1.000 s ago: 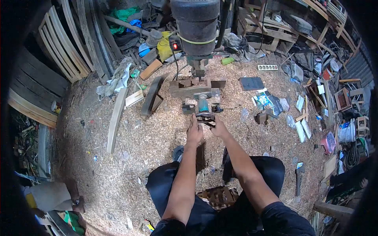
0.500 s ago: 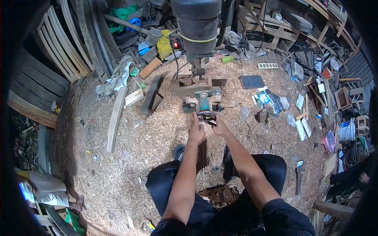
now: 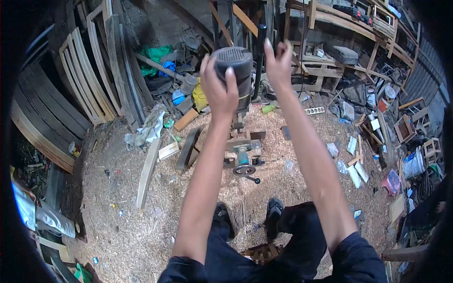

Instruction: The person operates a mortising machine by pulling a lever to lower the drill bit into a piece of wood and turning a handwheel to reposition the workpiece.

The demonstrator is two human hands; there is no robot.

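My left hand (image 3: pixel 220 92) is raised in front of the machine's dark motor housing (image 3: pixel 242 62), fingers and thumb spread and overlapping its left side. To the right of the housing my right hand (image 3: pixel 279 66) is lifted, fingers apart and partly bent, thumb beside an upright black lever (image 3: pixel 262 33). Below the motor, a wooden piece (image 3: pixel 236 143) sits at the machine's vise, partly hidden by my left forearm. A round handwheel (image 3: pixel 244 170) with a black knob stands at the front of the green vise screw (image 3: pixel 243 155).
Wood shavings (image 3: pixel 127 221) cover the floor. A curved plank (image 3: pixel 148 172) and a dark block (image 3: pixel 188 148) lie left of the machine. Boards (image 3: pixel 85 75) lean at the back left. To the right are a pink basket (image 3: pixel 391 182) and small wooden frames (image 3: pixel 413 127).
Both hands have left the handwheel and risen to the motor housing and the black lever. My view has tilted up, and my legs have shifted toward standing.
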